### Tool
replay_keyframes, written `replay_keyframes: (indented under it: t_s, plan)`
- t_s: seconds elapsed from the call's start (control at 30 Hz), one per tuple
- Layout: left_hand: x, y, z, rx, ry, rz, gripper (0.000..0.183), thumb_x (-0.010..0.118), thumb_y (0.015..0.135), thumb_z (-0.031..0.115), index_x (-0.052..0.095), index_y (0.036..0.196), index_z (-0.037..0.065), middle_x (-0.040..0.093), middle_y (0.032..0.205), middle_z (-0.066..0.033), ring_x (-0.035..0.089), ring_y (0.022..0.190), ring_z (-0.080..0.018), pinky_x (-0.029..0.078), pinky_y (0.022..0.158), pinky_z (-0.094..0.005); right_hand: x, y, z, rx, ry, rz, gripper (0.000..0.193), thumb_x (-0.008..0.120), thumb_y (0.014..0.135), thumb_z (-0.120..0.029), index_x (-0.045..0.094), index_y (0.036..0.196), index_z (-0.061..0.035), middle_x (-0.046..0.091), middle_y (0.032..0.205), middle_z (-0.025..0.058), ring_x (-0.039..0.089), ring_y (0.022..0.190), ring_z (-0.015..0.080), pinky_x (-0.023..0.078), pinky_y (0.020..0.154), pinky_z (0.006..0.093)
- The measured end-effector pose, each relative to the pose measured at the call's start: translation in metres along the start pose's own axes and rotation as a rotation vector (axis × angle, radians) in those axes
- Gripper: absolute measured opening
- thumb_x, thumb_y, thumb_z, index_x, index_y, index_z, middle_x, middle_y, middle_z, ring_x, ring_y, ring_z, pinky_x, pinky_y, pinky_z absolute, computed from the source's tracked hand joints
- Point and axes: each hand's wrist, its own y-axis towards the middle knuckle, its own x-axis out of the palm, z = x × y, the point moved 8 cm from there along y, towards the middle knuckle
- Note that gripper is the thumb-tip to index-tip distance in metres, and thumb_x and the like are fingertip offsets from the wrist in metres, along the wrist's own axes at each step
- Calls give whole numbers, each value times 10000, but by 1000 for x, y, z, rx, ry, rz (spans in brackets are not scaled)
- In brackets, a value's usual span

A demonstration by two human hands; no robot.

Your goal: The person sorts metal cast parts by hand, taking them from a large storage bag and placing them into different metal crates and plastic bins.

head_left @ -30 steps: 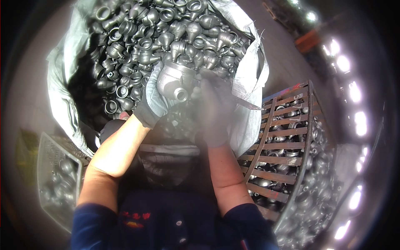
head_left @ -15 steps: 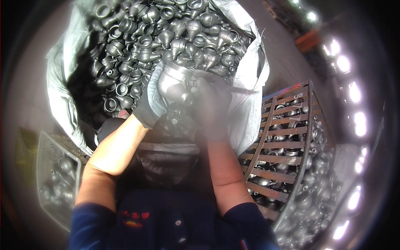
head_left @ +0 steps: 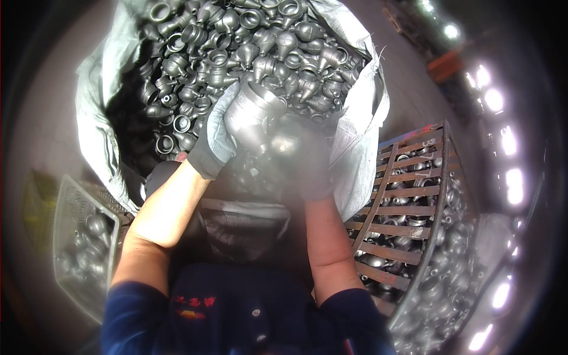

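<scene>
A grey metal casting (head_left: 251,112), with a round body and a ribbed open collar, is held over the near side of a big white woven bag (head_left: 97,118). My left hand (head_left: 218,142), in a grey glove, is closed round its left side. My right hand (head_left: 312,157), also gloved, is against or close beside the casting's right side. Motion smears its fingers, so their grip cannot be made out. A shiny rounded shape shows between the hands, too blurred to tell whether it is part of the same casting. Similar castings (head_left: 245,56) heap inside the bag.
At the right stands a rusty slatted metal crate (head_left: 408,210) with many castings in and beyond it. A pale plastic basket (head_left: 62,242) of castings sits at the lower left. Something yellow (head_left: 38,207) lies behind the basket.
The whole view has shifted slightly. The casting is tilted a little more, so its collar opening shows better. My right hand has moved slightly and stays blurred; my left keeps its hold.
</scene>
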Motion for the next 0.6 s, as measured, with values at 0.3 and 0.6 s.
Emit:
replay_keyframes:
  t_s: [0.3,0.6]
  plan:
    - [-6,-127,130,691,503,185,453,487,889,332,437,1237,46,506,1186,-144,538,1014,-291,471,851,-462,17,-27,59,585,602,-4,246,430,881,22,621,1030,-22,650,817,51,618,717,138,495,638,247]
    - [-74,-485,258,846,669,566,450,391,922,359,496,1184,9,561,1129,-182,538,1029,-308,439,902,-441,20,-21,12,983,1346,121,182,455,904,-148,543,998,-19,495,560,28,446,441,78,438,429,247]
